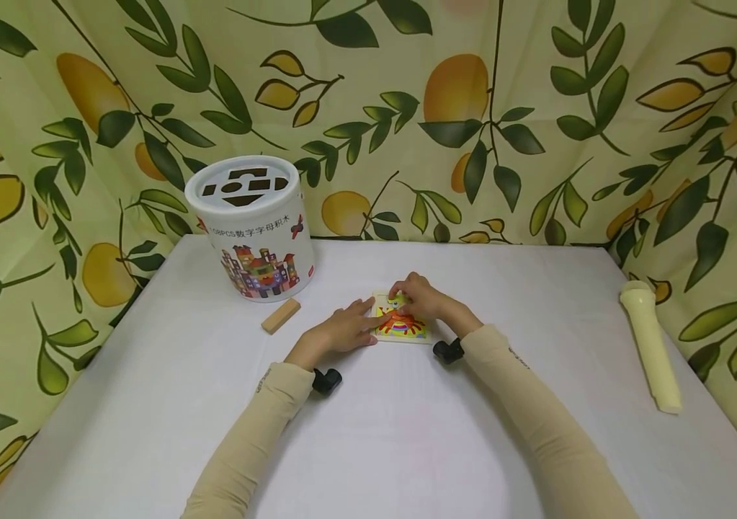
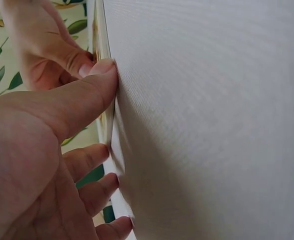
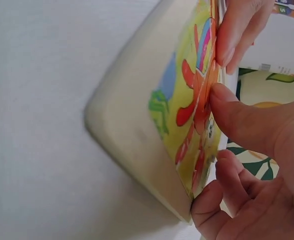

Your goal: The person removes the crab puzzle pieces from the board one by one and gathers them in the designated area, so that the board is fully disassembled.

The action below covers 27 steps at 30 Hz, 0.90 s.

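Observation:
A small wooden jigsaw puzzle (image 1: 400, 328) with a red crab picture lies on the white table, its pale frame (image 3: 127, 145) showing at one corner. My left hand (image 1: 347, 328) is at its left side, fingers mostly straight, a fingertip reaching over the picture. In the left wrist view the left thumb (image 2: 94, 92) rests at the board's edge. From the far right my right hand (image 1: 425, 297) comes over the puzzle with bent fingers. Its thumb (image 3: 232, 102) presses on the crab and its curled fingertips (image 3: 209, 197) touch the picture's far side.
Left of the hands lies a plain wooden block (image 1: 281, 316). Behind it stands a white block bucket (image 1: 251, 238) with shaped holes in its lid. A long cream-coloured rod with a rounded head (image 1: 650, 346) lies near the right edge. Patterned curtain (image 1: 368, 144) hangs around the table.

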Each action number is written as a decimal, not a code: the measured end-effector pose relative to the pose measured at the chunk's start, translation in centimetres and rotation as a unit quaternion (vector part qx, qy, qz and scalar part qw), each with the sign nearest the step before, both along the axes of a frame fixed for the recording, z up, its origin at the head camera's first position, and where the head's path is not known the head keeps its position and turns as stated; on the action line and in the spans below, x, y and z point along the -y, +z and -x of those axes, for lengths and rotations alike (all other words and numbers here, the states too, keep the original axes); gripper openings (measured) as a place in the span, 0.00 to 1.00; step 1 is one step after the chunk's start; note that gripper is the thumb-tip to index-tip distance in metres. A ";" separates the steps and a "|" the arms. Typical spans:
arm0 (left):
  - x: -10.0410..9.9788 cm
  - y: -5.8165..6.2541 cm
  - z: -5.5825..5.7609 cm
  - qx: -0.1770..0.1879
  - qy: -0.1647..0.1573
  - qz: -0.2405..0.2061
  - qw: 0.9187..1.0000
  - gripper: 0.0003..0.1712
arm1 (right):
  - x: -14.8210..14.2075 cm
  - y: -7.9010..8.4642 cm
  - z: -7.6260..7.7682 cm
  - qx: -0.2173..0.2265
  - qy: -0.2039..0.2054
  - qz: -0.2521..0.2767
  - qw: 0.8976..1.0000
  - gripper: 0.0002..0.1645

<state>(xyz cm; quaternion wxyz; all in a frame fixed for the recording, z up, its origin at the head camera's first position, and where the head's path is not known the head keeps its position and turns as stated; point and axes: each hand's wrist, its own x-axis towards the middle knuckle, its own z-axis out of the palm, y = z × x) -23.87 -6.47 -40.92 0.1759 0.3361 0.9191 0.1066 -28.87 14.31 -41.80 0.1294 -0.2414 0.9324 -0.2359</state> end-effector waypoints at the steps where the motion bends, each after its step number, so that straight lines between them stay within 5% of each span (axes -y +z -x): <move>1: 0.0 0.0 0.0 -0.001 -0.001 -0.001 1.000 0.29 | 0.0 0.0 -0.1 -0.002 -0.002 0.001 1.000 0.14; 9: 0.1 -0.1 0.0 -0.009 -0.004 0.001 1.000 0.29 | 0.1 0.1 -0.6 -0.033 0.002 0.010 0.999 0.16; 27: 0.0 0.1 0.0 0.002 0.002 0.006 1.000 0.30 | -2.0 -0.2 0.5 -0.011 -0.066 0.132 0.989 0.09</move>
